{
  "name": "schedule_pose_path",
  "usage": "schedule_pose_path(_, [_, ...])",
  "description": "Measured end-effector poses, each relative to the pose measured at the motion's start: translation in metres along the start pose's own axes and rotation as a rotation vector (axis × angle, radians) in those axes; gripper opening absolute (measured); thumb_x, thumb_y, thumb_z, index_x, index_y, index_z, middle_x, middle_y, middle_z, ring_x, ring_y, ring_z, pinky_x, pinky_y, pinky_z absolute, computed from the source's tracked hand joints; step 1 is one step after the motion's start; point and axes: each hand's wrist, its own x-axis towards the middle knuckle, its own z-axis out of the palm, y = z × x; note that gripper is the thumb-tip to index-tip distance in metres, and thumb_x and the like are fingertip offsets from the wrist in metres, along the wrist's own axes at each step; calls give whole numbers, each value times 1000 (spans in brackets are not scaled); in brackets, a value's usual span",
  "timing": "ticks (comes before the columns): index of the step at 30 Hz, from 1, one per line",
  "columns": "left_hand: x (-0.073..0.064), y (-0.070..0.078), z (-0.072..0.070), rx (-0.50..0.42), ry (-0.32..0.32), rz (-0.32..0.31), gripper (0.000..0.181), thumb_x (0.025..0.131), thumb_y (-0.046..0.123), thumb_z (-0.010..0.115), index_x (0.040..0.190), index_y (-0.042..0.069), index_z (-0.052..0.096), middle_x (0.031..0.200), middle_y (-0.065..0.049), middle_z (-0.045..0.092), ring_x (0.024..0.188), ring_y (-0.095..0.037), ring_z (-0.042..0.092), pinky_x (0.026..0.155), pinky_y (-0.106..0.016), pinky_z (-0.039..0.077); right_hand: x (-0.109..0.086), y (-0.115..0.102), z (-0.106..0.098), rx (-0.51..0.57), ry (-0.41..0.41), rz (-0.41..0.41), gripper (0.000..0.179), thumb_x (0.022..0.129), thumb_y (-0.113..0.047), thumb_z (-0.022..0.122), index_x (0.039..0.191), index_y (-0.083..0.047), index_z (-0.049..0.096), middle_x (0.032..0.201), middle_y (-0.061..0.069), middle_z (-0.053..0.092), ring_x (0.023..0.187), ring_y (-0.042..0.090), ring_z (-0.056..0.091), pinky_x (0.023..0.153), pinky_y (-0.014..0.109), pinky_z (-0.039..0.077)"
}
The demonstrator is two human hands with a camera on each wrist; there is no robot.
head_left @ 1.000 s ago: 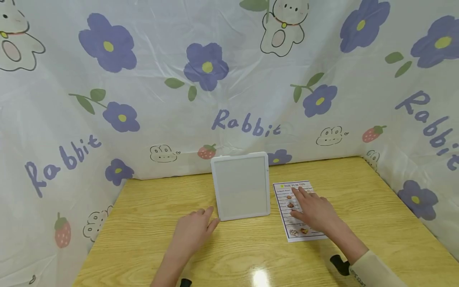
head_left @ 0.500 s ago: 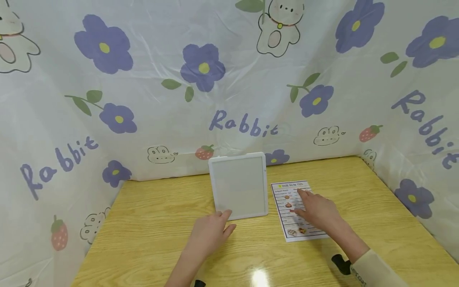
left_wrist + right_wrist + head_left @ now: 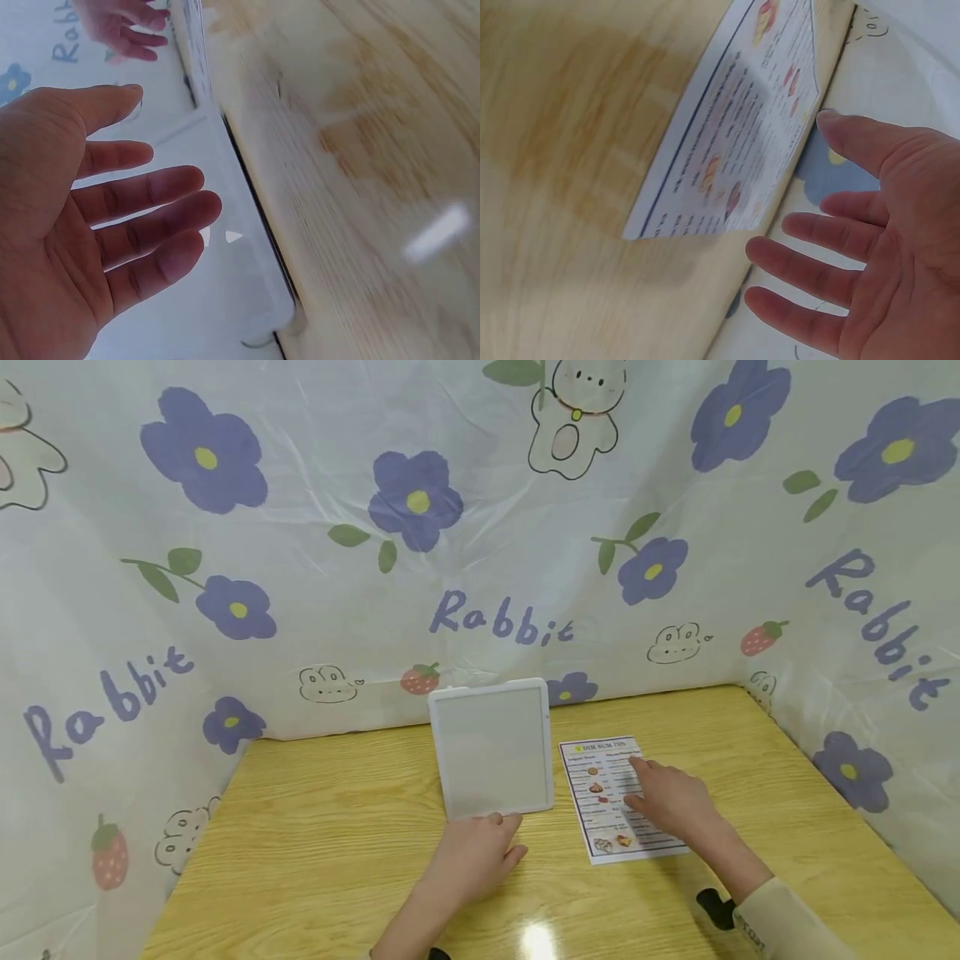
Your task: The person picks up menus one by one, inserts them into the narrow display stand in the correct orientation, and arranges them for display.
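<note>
A white-framed board (image 3: 492, 750) with a blank pale face stands upright, leaning back slightly, at the middle of the table. My left hand (image 3: 474, 858) is in front of its lower edge, fingers loosely extended and holding nothing; the left wrist view shows the palm (image 3: 45, 247) and slightly bent fingers before the board. To the right, a printed menu sheet (image 3: 600, 814) headed "DIM SUM INN" lies flat. My right hand (image 3: 675, 802) hovers over the menu's right side, fingers relaxed, with nothing in them. The right wrist view shows this open palm (image 3: 922, 262) beside the menu (image 3: 727, 142).
The wooden table (image 3: 322, 827) runs back to a white curtain (image 3: 315, 585) printed with purple flowers and rabbits, which also closes in both sides. A black wrist strap piece (image 3: 716, 910) hangs below the right forearm.
My left hand has moved right, from beside the board's lower left corner to in front of its lower edge. My right hand has shifted slightly right over the menu. The head view has turned a little.
</note>
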Motion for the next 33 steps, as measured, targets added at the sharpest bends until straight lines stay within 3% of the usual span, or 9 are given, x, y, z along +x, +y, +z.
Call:
schedule_pose_path(5, [10,8,-1,-21,-51,24,27,98,41,70,108,16,69,80,5,66,63,-10,61,48,-23,43,-1,4,1,29,-8,19,66,93,-27,77,144,6,51,131,30,61,107,45,65,76,55,57])
schedule_pose_path(13, [31,21,-3,-75,-112,29,40,99,41,69,130,17,69,104,0,74,82,-15,70,63,-26,55,5,14,4,39,-3,39,66,94,-28,76,140,11,51,131,31,60,106,45,65,76,55,57])
schedule_pose_path(18, [45,31,0,-82,-105,57,41,97,41,72,129,16,69,104,0,75,83,-14,70,64,-25,55,11,20,2,44,-19,68,65,95,-28,75,138,14,50,129,33,60,107,47,64,81,57,56])
schedule_pose_path(24, [57,42,5,-120,-151,70,47,96,41,74,134,15,66,112,-1,74,95,-14,70,78,-26,57,20,25,1,36,-51,110,63,95,-30,74,133,16,52,122,32,61,95,43,66,71,53,57])
schedule_pose_path(33, [71,57,15,-178,-177,94,48,92,38,78,131,13,64,110,-2,70,95,-13,67,79,-24,55,30,30,3,58,-96,143,61,97,-33,71,129,16,55,119,32,61,93,40,66,72,53,57])
